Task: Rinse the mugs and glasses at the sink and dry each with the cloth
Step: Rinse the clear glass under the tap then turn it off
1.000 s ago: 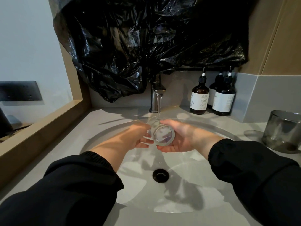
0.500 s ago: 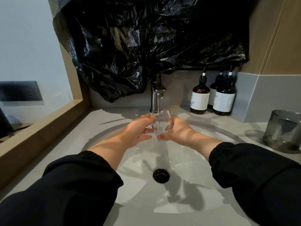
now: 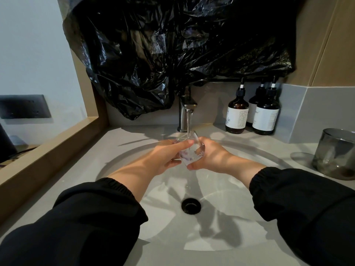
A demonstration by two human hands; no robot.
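Observation:
A small clear glass [image 3: 190, 150] stands roughly upright under the running tap [image 3: 186, 110], and the stream falls into its open top. My left hand [image 3: 169, 154] grips its left side, thumb across the front. On the other side my right hand [image 3: 209, 156] cups the glass. Both hands hover over the round white sink basin [image 3: 240, 217], above the black drain [image 3: 191, 206]. A smoky grey glass [image 3: 335, 153] stands on the counter at the right. No cloth shows.
Three dark pump bottles [image 3: 237, 112] stand at the back right of the counter. A black plastic sheet [image 3: 172, 50] hangs over the wall above the tap. A wooden ledge [image 3: 48, 150] borders the counter on the left.
The glass was lying on its side with the mouth toward me; it has been turned upright and lifted closer to the spout, so water now falls into it.

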